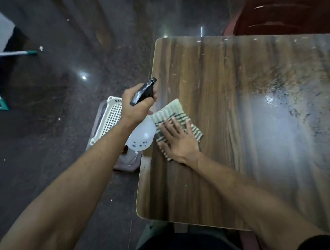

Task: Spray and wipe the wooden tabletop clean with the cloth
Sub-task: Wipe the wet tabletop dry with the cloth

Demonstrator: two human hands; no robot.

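Left hand (138, 105) clamped round the bottle (141, 135), nozzle aimed over the desk (226, 102); right hand (178, 141) flat on the cloth (171, 113) beside it, ready to wipe.

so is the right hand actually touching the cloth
Touching. The head view shows the right hand lying flat on the striped cloth, fingers spread.
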